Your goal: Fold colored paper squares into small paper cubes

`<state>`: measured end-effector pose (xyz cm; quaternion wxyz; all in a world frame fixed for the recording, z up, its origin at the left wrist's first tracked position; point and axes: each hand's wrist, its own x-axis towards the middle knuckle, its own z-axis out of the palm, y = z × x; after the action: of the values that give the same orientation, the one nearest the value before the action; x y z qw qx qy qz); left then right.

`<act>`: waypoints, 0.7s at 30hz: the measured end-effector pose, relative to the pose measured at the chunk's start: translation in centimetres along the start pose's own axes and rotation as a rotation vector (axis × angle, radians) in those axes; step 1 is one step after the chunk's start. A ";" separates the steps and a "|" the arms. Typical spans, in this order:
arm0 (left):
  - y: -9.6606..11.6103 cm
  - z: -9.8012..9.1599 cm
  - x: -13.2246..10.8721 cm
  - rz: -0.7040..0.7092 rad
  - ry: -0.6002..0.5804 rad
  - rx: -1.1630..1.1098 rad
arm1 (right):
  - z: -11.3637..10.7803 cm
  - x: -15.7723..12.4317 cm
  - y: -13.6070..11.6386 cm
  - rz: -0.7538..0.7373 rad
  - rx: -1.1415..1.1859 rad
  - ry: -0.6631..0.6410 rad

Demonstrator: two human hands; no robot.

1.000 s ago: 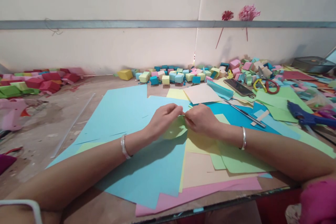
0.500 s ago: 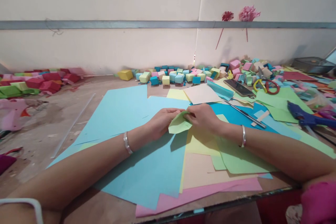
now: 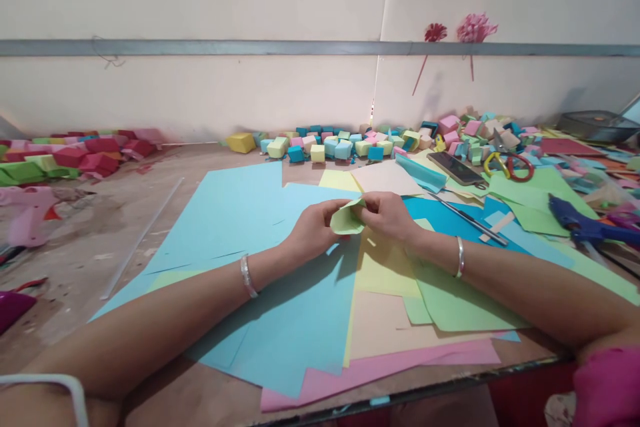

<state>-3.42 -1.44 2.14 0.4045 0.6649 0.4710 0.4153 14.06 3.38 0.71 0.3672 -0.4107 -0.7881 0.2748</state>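
Over the place where the light-blue sheet (image 3: 300, 320) meets the pale-yellow sheet (image 3: 387, 273), the left hand (image 3: 315, 228) and right hand (image 3: 386, 215) both pinch a small, curled light-green paper piece (image 3: 347, 220). It lies directly between them, gripped from left and right, so neither hand is nearer; the curl hides its long axis. Well beyond, paper cubes (image 3: 343, 149) line the far edge.
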 end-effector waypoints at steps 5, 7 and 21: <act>-0.4 -0.1 -0.1 0.060 0.009 0.184 | 0.1 -0.3 -0.8 0.072 0.064 -0.035; -0.6 -0.1 -0.1 0.048 -0.019 0.212 | 0.1 -0.5 -1.2 0.153 0.131 -0.052; -1.8 -0.3 0.9 0.073 -0.066 -0.095 | 0.1 -0.3 -0.9 0.015 0.027 0.110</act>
<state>-3.99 -0.13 0.70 0.4355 0.6750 0.4128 0.4293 13.70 2.66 1.27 0.4132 -0.4259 -0.7600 0.2650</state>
